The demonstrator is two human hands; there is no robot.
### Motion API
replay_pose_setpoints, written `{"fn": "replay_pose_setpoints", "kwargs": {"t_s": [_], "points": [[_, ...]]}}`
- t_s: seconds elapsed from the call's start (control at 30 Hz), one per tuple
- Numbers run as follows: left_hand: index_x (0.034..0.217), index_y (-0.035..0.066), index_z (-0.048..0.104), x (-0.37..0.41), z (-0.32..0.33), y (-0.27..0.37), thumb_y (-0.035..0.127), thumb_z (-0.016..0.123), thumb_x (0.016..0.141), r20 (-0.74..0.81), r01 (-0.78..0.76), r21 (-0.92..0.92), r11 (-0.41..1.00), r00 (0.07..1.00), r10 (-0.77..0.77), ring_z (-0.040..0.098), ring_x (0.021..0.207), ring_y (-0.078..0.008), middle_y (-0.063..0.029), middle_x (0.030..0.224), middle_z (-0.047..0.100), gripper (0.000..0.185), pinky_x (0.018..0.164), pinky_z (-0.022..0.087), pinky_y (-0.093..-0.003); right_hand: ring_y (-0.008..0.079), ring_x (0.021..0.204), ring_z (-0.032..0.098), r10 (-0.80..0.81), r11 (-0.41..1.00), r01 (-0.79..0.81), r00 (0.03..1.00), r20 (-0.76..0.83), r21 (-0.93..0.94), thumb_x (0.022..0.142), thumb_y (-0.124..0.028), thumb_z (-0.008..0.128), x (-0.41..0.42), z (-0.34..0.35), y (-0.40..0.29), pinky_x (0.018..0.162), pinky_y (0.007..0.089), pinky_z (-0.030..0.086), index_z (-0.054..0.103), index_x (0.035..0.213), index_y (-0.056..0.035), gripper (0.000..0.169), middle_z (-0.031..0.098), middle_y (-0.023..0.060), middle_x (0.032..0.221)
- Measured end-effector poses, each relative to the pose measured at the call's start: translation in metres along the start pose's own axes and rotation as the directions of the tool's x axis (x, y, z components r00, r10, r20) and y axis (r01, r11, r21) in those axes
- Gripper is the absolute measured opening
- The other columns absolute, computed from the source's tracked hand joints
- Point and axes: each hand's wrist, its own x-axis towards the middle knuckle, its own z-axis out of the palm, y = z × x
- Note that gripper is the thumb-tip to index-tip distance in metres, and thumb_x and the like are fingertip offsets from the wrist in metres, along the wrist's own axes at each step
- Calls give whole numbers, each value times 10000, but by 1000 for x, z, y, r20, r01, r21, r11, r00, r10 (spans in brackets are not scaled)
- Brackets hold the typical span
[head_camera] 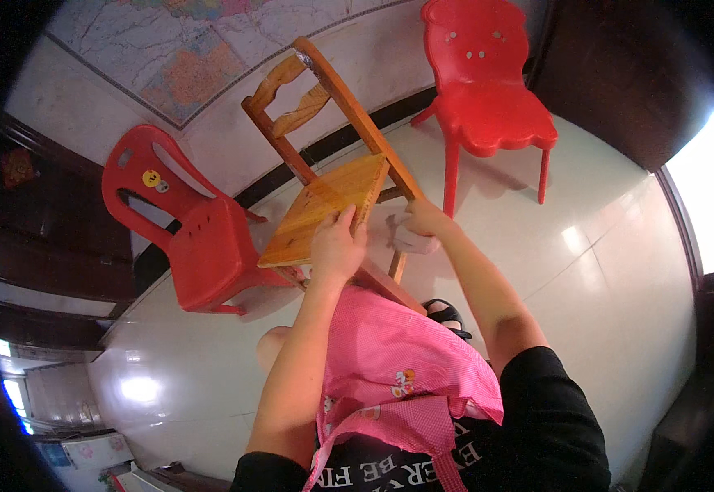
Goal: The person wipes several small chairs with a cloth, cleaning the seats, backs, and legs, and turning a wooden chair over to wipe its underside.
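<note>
A small wooden chair [326, 194] is tilted in front of me, its slatted backrest pointing up and away. My left hand [337, 245] grips the edge of its seat, thumb on top. With my right hand [424, 221] I hold a whitish cloth [415, 241] against a chair leg, just below the seat's right side. Part of the cloth hangs under my fingers. The chair's lower legs are partly hidden behind my left hand and the pink apron [400, 344] on my lap.
A red plastic chair [209, 246] with stickers stands at the left. Another red plastic chair [492, 117] is at the upper right, near the wall. A map [191, 67] hangs on the wall. My sandalled foot [446, 313] rests on the glossy tiled floor [578, 277].
</note>
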Motion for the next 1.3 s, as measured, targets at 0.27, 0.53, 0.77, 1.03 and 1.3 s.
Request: {"fn": "replay_pose_setpoints", "kwargs": {"t_s": [0.27,0.53,0.77,1.03,1.3], "points": [[1222,20,550,5,3,5,298,514,863,5,29,-31,999,1000,-29,547,1033,-412,-264,1131,569,455,915,426,-443,226,980,594,101,232,-7,995,-17,973,794,-170,652,-24,-10,45,829,334,485,541,1154,48,436,602,106,1110],[1215,30,555,9,-2,9,301,511,868,35,124,-31,992,992,-123,557,1020,-401,-259,1114,575,443,882,444,-455,381,1009,570,201,971,-154,941,-274,182,807,-260,589,-32,35,-6,889,441,460,453,1293,-87,534,532,236,1134],[1210,36,556,11,16,9,310,511,862,-82,43,39,998,996,-39,582,942,-408,-276,1058,589,445,845,458,-465,376,1024,561,21,999,-15,992,-121,49,805,-235,566,-104,17,-42,865,424,467,535,1252,-154,455,496,222,1180],[1222,34,547,15,9,12,316,498,868,-1,121,-6,993,993,-121,563,998,-408,-270,1073,590,456,873,445,-462,310,1097,557,-44,415,-157,980,192,896,777,-241,659,-117,-1,-15,877,397,470,614,1154,-62,419,584,220,1117],[1227,19,541,26,2,14,322,473,883,-37,167,6,986,985,-166,550,1045,-402,-270,1112,580,464,902,426,-457,271,1057,537,-363,849,492,808,-464,192,772,-147,625,-119,-9,-67,855,365,471,527,1213,-46,462,530,134,1163]]}}
